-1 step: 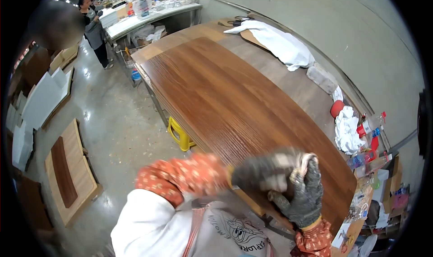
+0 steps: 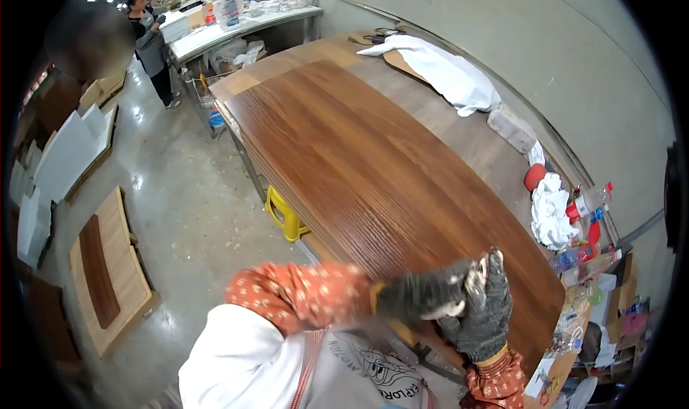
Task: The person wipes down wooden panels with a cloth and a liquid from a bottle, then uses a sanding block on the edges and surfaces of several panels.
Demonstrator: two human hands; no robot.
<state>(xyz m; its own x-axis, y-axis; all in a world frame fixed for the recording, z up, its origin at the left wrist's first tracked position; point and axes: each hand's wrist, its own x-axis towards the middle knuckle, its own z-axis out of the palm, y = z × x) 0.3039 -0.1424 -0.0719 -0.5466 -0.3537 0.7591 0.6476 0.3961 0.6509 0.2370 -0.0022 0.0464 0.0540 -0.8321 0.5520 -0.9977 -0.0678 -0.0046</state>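
Your left grip [image 2: 422, 295] and right grip [image 2: 486, 316], both in dark, wrinkled gloves, met at the lower right of the frame. The right one's fingers pointed up, fairly straight, against the left one's fingertips; pale patches showed where they met, and you could not tell whether either had hold of anything. The brown board [image 2: 359, 172] lay flat beyond them, reaching from the lower right to the upper middle, its near end partly behind your gloves; contact with it could not be made out. It was a long panel with rounded corners, streaked wood grain and a ribbed sheen along its near side. Under it spread the table [image 2: 477, 140], of paler, duller wood. A limp white cloth [image 2: 445, 72] lay at the upper right, near a greyish block [image 2: 511, 128] and crumpled white material [image 2: 552, 212]. Your orange sleeve [image 2: 301, 294] was patterned with small pale motifs.
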